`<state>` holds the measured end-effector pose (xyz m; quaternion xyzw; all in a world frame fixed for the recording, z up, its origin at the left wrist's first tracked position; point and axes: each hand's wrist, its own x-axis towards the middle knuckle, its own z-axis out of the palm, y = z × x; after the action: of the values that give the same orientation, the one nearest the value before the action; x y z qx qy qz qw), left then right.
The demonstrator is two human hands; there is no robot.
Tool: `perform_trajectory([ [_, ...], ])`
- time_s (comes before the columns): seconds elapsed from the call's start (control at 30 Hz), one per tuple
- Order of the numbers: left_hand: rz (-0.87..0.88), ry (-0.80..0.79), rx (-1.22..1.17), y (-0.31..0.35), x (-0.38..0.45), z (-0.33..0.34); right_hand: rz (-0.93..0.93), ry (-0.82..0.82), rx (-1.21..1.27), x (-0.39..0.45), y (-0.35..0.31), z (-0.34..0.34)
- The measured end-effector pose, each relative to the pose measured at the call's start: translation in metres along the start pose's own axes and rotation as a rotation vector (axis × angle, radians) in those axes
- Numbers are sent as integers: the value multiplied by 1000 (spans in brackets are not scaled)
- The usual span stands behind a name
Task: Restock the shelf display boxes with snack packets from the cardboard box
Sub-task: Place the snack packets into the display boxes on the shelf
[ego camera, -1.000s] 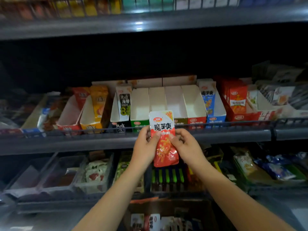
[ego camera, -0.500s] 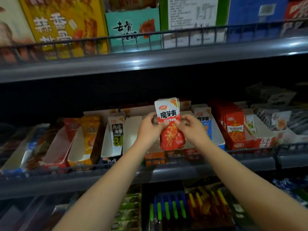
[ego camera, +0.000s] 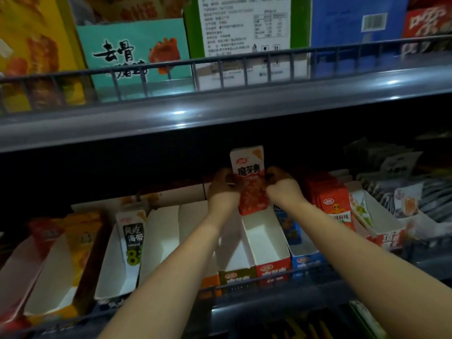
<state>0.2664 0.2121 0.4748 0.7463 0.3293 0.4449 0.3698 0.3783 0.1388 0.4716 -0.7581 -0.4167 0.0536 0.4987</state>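
Both hands (ego camera: 223, 185) round red snack packet (ego camera: 250, 178); upright over red-fronted display box (ego camera: 265, 237)

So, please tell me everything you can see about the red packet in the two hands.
The packet is a flat, glossy pouch, plastic by its look. Its top is white with a red logo, black characters and an orange corner; its lower part is red with a food picture. It stands upright at the back of the red-fronted box, whose front part is empty. The left hand and right hand pinch its side edges. Its bottom edge seems to enter the box.
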Motion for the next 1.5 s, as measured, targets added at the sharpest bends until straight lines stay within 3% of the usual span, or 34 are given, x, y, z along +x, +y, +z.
perform_trajectory([
  [0.13,-9,-26,6,-15,0,8,-9,-8,-17,1,8,0],
  [0.3,-4,-69,235,-27,-7,11,-56,-92,-193,-11,19,5],
  [0.4,98,-118,446,-35,-13,17,-59,-93,-168,-20,24,4],
  [0.63,69,-167,569,-46,-13,23,-115,-56,-146,-26,26,5],
  [0.8,154,-39,406,-41,-7,22,-181,78,-135,-26,23,10],
  [0.93,138,-63,295,-42,0,23,-195,133,-195,-22,22,16],
  [1.23,143,-121,539,-39,-8,14,-117,80,-228,-29,33,14],
  [1.4,34,-101,312,-20,-53,0,-148,156,-57,-71,35,5],
  [1.5,74,-44,186,-13,-100,-13,-121,159,43,-114,36,2],
])
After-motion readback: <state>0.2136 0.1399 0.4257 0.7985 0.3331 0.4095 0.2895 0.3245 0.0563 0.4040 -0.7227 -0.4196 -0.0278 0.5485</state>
